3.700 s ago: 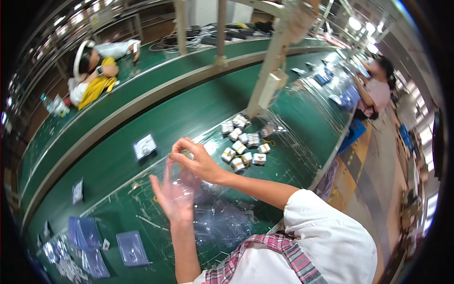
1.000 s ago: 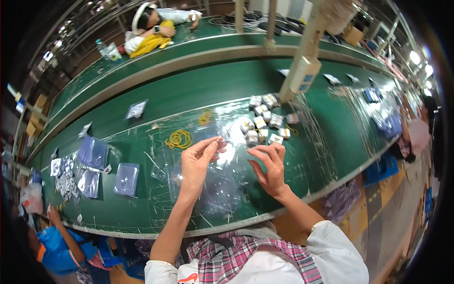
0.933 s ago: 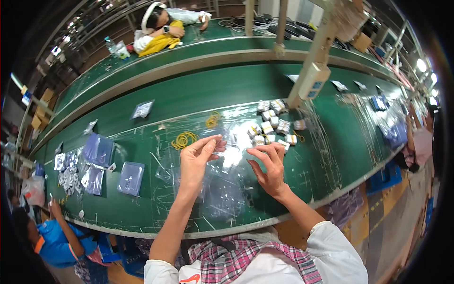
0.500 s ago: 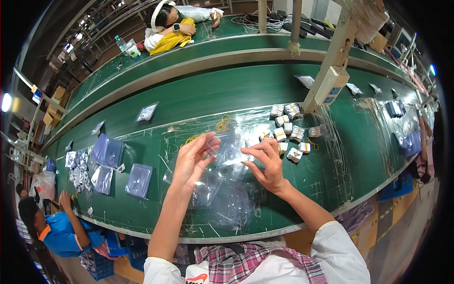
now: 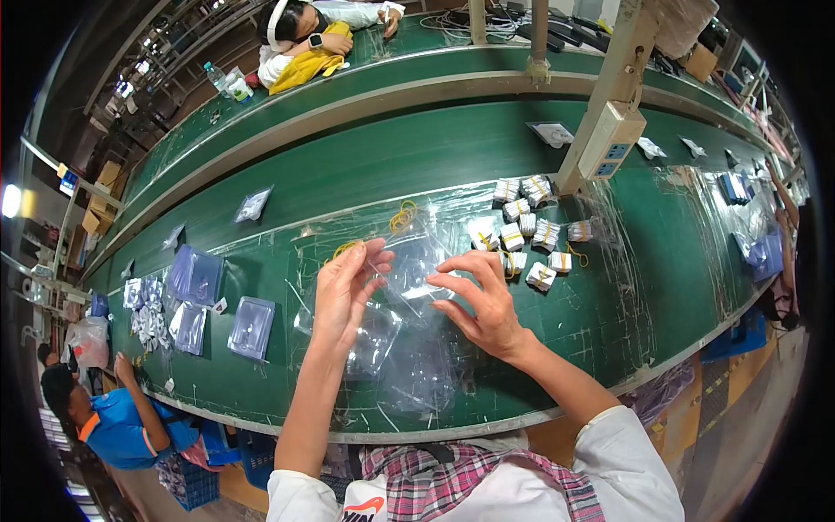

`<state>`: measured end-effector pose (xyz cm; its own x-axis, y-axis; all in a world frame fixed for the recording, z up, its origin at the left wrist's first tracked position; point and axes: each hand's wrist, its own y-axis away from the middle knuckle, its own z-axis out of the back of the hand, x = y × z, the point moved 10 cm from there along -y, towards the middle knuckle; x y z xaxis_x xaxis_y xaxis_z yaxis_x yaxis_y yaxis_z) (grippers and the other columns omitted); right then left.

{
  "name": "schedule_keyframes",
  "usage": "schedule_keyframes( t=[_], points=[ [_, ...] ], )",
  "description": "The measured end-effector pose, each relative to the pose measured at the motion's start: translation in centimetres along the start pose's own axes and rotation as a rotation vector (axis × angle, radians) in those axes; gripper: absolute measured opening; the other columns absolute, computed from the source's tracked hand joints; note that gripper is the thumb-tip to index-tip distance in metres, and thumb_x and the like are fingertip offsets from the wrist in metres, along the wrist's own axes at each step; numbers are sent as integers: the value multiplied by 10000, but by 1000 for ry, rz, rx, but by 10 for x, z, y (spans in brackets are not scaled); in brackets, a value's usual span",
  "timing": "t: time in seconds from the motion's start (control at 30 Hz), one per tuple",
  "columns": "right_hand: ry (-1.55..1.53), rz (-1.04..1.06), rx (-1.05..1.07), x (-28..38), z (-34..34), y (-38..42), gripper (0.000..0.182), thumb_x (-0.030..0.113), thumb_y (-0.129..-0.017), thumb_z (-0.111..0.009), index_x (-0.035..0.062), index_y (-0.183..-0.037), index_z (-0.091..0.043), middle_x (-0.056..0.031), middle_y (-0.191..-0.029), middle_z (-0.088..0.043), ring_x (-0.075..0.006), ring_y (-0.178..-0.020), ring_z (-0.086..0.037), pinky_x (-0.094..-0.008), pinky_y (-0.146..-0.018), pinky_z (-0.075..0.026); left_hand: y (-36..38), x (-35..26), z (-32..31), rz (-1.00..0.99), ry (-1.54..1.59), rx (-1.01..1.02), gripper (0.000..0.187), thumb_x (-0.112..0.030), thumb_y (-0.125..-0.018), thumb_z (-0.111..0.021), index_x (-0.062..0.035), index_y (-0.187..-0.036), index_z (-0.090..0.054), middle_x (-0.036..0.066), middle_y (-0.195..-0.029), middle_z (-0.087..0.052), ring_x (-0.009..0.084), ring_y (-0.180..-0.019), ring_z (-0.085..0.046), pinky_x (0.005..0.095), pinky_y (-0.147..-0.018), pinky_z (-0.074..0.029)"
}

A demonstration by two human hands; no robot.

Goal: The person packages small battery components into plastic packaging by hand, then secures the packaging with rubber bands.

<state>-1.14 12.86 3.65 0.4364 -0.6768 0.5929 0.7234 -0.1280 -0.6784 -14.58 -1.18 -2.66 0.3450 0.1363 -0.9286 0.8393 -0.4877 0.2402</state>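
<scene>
Clear plastic bag (image 5: pixel 416 270) between 2 half-open hands, left hand (image 5: pixel 346 291) and right hand (image 5: pixel 481 300), fingertips pinching its edges.

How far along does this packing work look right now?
Done, it seems: small banded white bundles sit grouped on the green table. In hand: the left hand and right hand hold a clear plastic bag between them. Left: clear bags heaped below and loose yellow rubber bands.
</scene>
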Motion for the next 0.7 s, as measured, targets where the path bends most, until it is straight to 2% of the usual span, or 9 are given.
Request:
schedule_keyframes(
  t=[0.13, 0.17, 0.2, 0.3, 0.4, 0.47, 0.6, 0.67, 0.7],
  points=[
    [31, 19, 41, 2, 2, -3, 341, 68, -747, -758, 72, -1071, -652, -84, -1051, -599, -292, -1004, -552, -406, -887, -450, 6, -15, -6, -62, -62, 71, 481, -379, -999, -495, 36, -1225, -582, 145, -1053, -662, 181, -961, -628, 298, -813, -508],
    [61, 10, 26, 1, 3, -1, 337, 57, -746, -754, 63, -1068, -655, -99, -1046, -603, -292, -987, -563, -402, -880, -455, 10, -19, 5, -104, -170, 41, 520, -407, -1008, -458, 32, -1266, -560, 144, -1088, -656, 185, -1011, -619, 309, -841, -491],
    [67, -32, 12, -2, 8, 3, 316, 42, -759, -738, 55, -1064, -657, -110, -1042, -607, -297, -982, -570, -403, -878, -458, 15, -28, 20, -189, -225, 11, 458, -356, -994, -513, 8, -1266, -573, 120, -1095, -663, 164, -1007, -625, 300, -837, -494],
    [180, -69, -23, 1, 36, 21, 270, 16, -766, -713, 24, -1030, -656, -118, -1030, -623, -305, -975, -578, -412, -909, -449, 45, -62, 86, -434, -655, -255, 363, -201, -920, -644, -10, -1227, -612, 90, -1071, -688, 160, -957, -647, 293, -835, -498],
    [293, -129, -24, -5, 68, 55, 279, 3, -760, -710, 27, -1033, -657, -118, -1024, -625, -310, -979, -579, -430, -938, -442, 81, -94, 136, -583, -1240, -501, 418, -203, -835, -713, -15, -1196, -621, 149, -1131, -646, 271, -1060, -602, 365, -964, -444],
    [365, -161, -2, -2, 81, 75, 291, -2, -754, -710, 35, -1037, -656, -115, -1026, -623, -320, -978, -578, -438, -940, -442, 84, -84, 179, -585, -1418, -550, 542, -263, -780, -748, -16, -1230, -574, 196, -1159, -611, 372, -1110, -549, 436, -986, -414],
    [525, -176, 31, 10, 85, 110, 274, 74, -755, -733, 77, -1021, -665, -76, -1000, -625, -296, -970, -562, -420, -911, -437, 71, -48, 256, -348, -1675, -519, 821, -461, -688, -786, -26, -1323, -502, 250, -1241, -546, 388, -1168, -511, 458, -995, -409],
    [536, -220, 10, 7, 85, 126, 264, 81, -747, -740, 73, -999, -664, -58, -970, -622, -283, -926, -559, -410, -840, -437, 66, -31, 282, -221, -1640, -520, 868, -492, -695, -765, -36, -1367, -459, 243, -1266, -529, 394, -1185, -502, 466, -998, -406],
    [546, -243, 21, 4, 82, 134, 276, 87, -748, -740, 75, -1011, -659, -60, -987, -614, -281, -938, -553, -409, -847, -433, 62, -27, 284, -164, -1574, -500, 859, -479, -702, -761, -44, -1375, -450, 241, -1271, -524, 397, -1184, -502, 469, -995, -408]
  ],
)
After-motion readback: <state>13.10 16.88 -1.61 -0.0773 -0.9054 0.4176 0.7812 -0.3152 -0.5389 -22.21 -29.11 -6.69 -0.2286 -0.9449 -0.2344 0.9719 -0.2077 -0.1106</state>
